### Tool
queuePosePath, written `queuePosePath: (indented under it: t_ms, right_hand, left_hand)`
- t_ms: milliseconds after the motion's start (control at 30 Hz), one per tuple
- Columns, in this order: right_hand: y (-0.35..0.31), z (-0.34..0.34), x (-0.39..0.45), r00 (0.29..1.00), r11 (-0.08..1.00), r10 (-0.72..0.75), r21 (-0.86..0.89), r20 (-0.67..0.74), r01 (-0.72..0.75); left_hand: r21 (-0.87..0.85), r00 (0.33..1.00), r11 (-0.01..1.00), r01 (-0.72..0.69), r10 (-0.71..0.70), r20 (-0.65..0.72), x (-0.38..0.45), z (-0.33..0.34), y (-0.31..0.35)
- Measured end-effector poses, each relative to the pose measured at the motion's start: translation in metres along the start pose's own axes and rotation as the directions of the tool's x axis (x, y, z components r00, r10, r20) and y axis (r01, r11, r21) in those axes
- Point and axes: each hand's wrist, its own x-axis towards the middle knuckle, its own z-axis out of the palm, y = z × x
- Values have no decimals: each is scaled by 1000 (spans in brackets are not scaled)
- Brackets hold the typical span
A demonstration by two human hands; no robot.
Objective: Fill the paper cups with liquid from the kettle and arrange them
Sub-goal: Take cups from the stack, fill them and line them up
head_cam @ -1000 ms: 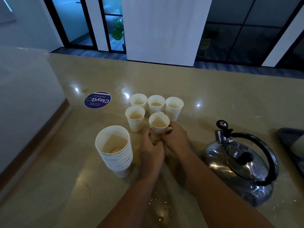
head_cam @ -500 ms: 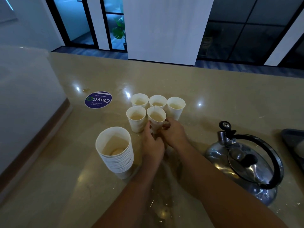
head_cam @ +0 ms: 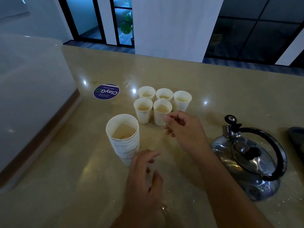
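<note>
**Q:** What stands on the beige counter (head_cam: pixel 205 83)?

**A:** Five filled paper cups in two rows. Far row, left to right: far-left cup (head_cam: pixel 146 92), far-middle cup (head_cam: pixel 164 94), far-right cup (head_cam: pixel 182 100). Near row: near-left cup (head_cam: pixel 143 111) and near-right cup (head_cam: pixel 162 114). Each holds pale brown liquid. The cups stand close together, some touching at the rims.

**Q:** And the unused cups?

**A:** A stack of paper cups (head_cam: pixel 125 139) stands upright, nearer and to the left of the group, apart from it.

**Q:** Where is the kettle?

**A:** The steel kettle (head_cam: pixel 246 160) sits on the counter at the near right, well apart from the cups, lid on, black handle arched over it, spout toward the far side.

**Q:** How do the hands lie?

**A:** The right hand (head_cam: pixel 185 130) hovers just beside the near-right cup, on its right; the fingers are loosely curled and hold nothing. Whether a fingertip touches the cup wall cannot be told. The left hand (head_cam: pixel 144 176) hovers above the counter near the base of the stack, fingers relaxed and slightly spread, gripping nothing.

**Q:** What else appears?

**A:** A round blue sticker (head_cam: pixel 106 91) lies flat, left of the far row. A dark tray edge (head_cam: pixel 297 137) shows at the right border. A white raised surface (head_cam: pixel 32 89) occupies the left.
</note>
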Motion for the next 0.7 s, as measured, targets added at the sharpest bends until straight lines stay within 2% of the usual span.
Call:
queuePosePath:
  t_ms: [33,100,200,267,333,467,600,700]
  right_hand:
    - [-11,2,-6,999,999,-33,-17,33,34]
    - [-30,11,-17,994,995,-72,-67,78,77]
    - [-48,30,-26,983,974,-100,-189,152,128]
    - [-54,40,-27,975,942,-97,-298,198,154]
    - [-60,45,-27,971,898,-100,-400,215,181]
    - [-69,42,-27,973,817,-59,-549,223,176]
    - [-68,31,-20,981,763,-7,-633,194,131]
    - [-64,25,-16,983,774,30,-626,180,91]
  left_hand:
    - [29,993,996,-81,83,-83,-2,-9,-2]
    - [102,951,984,-148,170,-260,-5,-22,-10]
    - [159,915,986,-38,98,-392,2,-32,-20]
    - [135,939,986,93,-42,-343,16,-38,-24]
    - [101,962,986,136,-107,-249,33,-42,-27]
    - [48,990,995,83,-77,-115,54,-42,-23]
    - [105,994,994,39,-28,-106,59,-37,-22]
    - [143,995,990,19,-5,-102,61,-32,-24]
